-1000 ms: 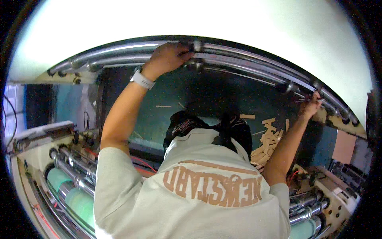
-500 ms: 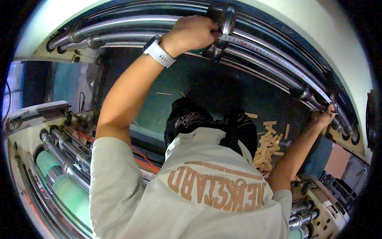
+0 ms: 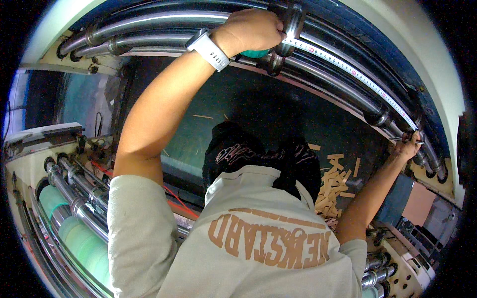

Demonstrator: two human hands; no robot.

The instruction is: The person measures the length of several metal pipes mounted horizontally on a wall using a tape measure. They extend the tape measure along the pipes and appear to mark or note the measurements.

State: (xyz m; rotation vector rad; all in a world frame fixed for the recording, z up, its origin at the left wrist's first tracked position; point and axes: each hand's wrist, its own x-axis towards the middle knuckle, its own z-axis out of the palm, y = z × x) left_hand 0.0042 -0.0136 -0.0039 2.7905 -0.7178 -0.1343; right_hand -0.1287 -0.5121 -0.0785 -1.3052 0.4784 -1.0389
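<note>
My left hand [image 3: 251, 30], with a white wristwatch [image 3: 208, 48], is raised to the steel shafts [image 3: 149, 20] overhead. It is closed around a teal tape measure case [image 3: 256, 52] beside a metal collar [image 3: 293, 20]. The yellow-white tape blade [image 3: 355, 74] runs along the shaft to the right. My right hand [image 3: 410, 146] pinches the blade's far end against another collar [image 3: 382, 119] on the shaft. My own pale shirt [image 3: 258, 238] fills the lower middle of the view.
Steel and pale green rollers [image 3: 74, 228] lie at the lower left. Several cardboard strips [image 3: 335, 184] are scattered on the dark floor inside the machine. More rollers [image 3: 377, 273] and a cream machine frame [image 3: 422, 268] sit at the lower right.
My left hand has slid right along the upper shaft to the collar. The tape now stretches further between my hands, and the shafts look closer.
</note>
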